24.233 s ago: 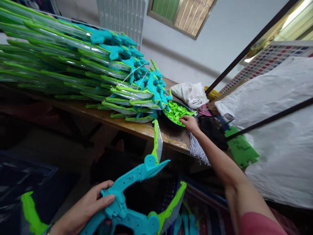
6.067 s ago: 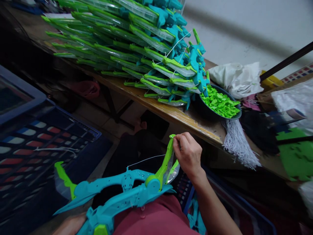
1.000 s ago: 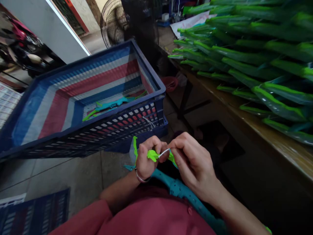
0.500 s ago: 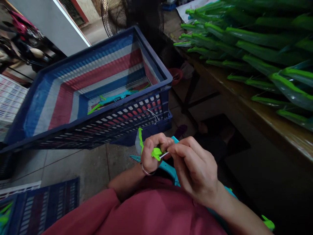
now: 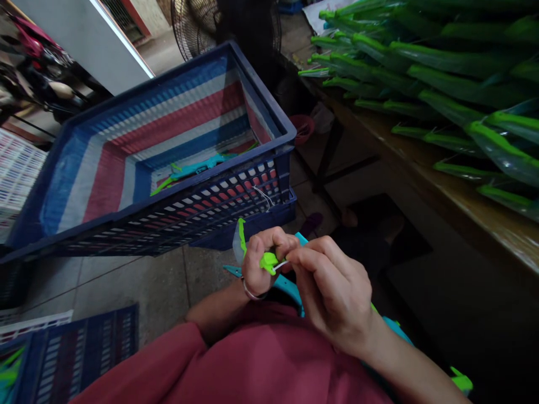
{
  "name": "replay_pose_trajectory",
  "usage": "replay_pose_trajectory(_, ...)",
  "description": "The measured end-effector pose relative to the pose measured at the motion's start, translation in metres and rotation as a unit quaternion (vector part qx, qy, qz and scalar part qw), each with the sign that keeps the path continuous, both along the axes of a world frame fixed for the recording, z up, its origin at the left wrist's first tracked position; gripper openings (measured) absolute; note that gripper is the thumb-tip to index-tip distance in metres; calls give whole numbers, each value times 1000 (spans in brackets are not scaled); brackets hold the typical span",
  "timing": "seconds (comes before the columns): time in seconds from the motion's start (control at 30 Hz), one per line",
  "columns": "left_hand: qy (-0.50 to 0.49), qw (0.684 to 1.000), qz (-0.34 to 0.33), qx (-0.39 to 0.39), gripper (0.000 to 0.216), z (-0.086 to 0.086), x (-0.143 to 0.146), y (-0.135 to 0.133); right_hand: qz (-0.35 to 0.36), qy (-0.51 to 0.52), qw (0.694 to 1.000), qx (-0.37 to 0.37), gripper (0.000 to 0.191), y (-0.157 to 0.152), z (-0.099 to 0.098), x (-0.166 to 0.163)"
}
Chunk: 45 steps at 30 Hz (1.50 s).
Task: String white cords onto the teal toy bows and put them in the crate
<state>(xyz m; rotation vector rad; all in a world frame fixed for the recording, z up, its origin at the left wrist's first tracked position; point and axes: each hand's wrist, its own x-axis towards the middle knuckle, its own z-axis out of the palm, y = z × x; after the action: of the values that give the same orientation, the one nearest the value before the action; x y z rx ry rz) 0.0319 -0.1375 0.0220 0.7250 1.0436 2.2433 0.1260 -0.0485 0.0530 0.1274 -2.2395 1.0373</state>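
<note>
In front of my body, my left hand [image 5: 256, 269] is closed around a lime-green plastic piece [image 5: 269, 262]. A green-edged, translucent flap [image 5: 240, 238] sticks out behind that hand; whether it joins the piece is hidden. My right hand [image 5: 337, 286] is closed in a pinch at the end of a thin white cord or rod [image 5: 281, 265] that runs to the green piece. The fingertips of both hands nearly meet. A turquoise plastic part [image 5: 289, 287] shows below and behind my hands, near my lap, and another turquoise bit shows above the fingers.
A blue crate [image 5: 168, 210] with a striped lining stands ahead, a few turquoise and green parts [image 5: 206, 164] inside. Many green-edged, bagged pieces [image 5: 455, 84] are piled on the wooden table [image 5: 425, 174] at right. A fan [image 5: 196, 28] stands behind; another crate [image 5: 88, 353] is lower left.
Very little differs. My right hand has shifted slightly left and up, still pinching the white cord or rod; my left hand keeps its hold on the green piece.
</note>
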Motion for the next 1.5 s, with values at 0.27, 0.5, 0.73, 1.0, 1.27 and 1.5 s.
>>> replay_pose_trajectory(0.27, 0, 1000, 4, -9, 58, -1, 1, 0, -7, 6, 1000, -10, 17, 1, 2, 0)
replay_pose_trajectory(0.5, 25, 1000, -7, 16, 57, -3, -1, 2, -14, -6, 1000, -13, 16, 1, 0, 1)
replay_pose_trajectory(0.73, 17, 1000, -4, 9, 57, -1, -1, 3, -9, -1, 1000, -13, 18, 1, -1, 1)
replay_pose_trajectory(1.0, 14, 1000, -2, -8, 58, 0, -1, 2, -15, 2, 1000, -3, 18, 1, 1, 1)
replay_pose_trajectory(1.27, 14, 1000, -8, -4, 57, -1, -2, 1, -11, 18, 1000, 7, 20, -2, -3, -2)
replay_pose_trajectory(1.5, -33, 999, 2, -31, 57, -7, 0, -1, -12, 19, 998, 56, 16, -8, -8, -5)
